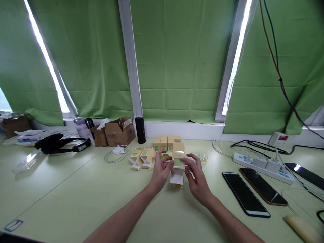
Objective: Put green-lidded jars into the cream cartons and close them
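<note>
A small tan box with a green label (178, 155) is held upright between my hands, its white lower flap open toward me. My left hand (161, 170) has its fingers closed on the box's left side. On the right side, the bent fingers of my right hand (197, 179) press against it. Something small and yellowish (178, 185) shows under the flap. Two similar boxes with open flaps (136, 158) lie to the left. Several closed tan boxes (164, 142) stand in a row behind. Small clear round pieces (203, 157) sit behind my right hand.
Two phones (245, 194) lie to the right, near a white power strip (263, 167) with cables. At the back left are cardboard boxes (120, 131), a black cylinder (140, 130), a coiled white cable (117, 152) and a black strapped item (62, 143).
</note>
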The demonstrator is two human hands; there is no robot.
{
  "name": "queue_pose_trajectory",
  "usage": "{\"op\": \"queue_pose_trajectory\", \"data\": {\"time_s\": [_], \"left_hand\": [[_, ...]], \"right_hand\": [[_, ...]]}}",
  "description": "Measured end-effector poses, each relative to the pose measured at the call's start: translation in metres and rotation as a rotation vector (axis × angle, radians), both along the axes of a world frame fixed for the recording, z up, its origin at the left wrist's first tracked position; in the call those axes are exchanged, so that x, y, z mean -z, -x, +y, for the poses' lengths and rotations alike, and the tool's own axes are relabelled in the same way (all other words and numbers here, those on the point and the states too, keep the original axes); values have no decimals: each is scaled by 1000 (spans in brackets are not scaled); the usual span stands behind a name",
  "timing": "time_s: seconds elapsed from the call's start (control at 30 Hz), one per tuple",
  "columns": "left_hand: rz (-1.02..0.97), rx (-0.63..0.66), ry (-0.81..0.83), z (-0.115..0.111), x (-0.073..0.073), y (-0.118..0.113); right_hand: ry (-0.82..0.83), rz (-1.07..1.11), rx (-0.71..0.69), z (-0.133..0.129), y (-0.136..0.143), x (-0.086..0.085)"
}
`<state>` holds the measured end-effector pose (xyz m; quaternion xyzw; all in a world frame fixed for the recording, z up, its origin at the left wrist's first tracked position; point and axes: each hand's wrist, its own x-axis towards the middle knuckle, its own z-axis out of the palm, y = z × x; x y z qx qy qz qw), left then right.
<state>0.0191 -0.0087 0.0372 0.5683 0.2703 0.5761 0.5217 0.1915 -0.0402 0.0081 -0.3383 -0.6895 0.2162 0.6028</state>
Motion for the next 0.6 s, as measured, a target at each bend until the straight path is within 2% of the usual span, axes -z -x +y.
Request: {"op": "queue_pose_trajectory", "data": {"time_s": [0.2,0.4,0.6], "left_hand": [[39,20,-43,-1,1,-1],[236,-93,-277,-1,6,4],[304,-77,-368,0,9,7]], "right_hand": [[73,79,15,2,-3,-3],[118,204,-29,7,-7,-4],[128,223,-89,6,-7,-5]]}}
